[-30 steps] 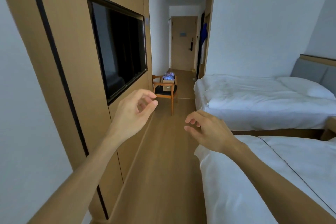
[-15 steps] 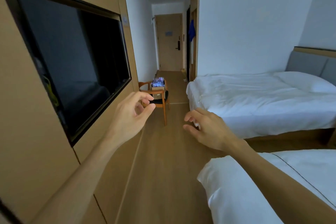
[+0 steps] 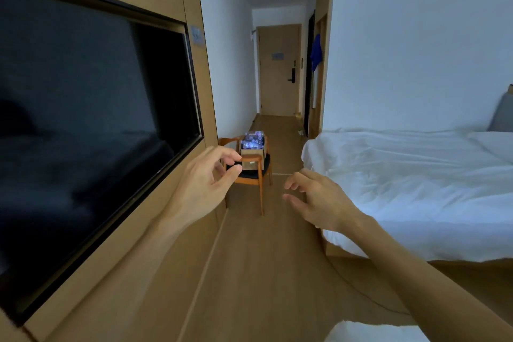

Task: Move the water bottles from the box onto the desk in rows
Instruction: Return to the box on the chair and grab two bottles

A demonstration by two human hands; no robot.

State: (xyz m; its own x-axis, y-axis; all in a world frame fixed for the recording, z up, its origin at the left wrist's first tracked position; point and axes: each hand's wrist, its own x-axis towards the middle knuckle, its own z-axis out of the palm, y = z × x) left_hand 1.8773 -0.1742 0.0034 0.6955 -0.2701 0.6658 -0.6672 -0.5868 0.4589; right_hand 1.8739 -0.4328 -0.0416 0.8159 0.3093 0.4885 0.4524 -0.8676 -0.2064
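Head view. A cardboard box [image 3: 252, 158] is seen standing on the black seat of a wooden chair [image 3: 256, 175], and clear water bottles [image 3: 252, 139] are packed upright in it, their tops showing above the rim. The chair is taken as the landmark. It is placed against the wood-panelled wall, just beyond the far edge of the wall-mounted television [image 3: 88, 119]. A bed [image 3: 410, 186] with white linen is found across the floor from the chair, and a door [image 3: 279, 69] is seen well behind the chair at the end of the corridor.

Both hands are raised in front of the camera, well short of the chair. The left hand [image 3: 206, 183] is held with fingers loosely curled and the thumb near the forefinger; nothing is held in it. The right hand [image 3: 316, 200] is held with fingers spread and relaxed, also without load. The two hands are apart from each other.

The surface meant for the rows is not shown, so its place relative to the chair cannot be stated.

Risks noted: the box is perched on a narrow seat, and a one-sided pull on a bottle could tip it or slide it off the chair. The bottles are tightly packed, so neighbours may be dragged out and dropped.
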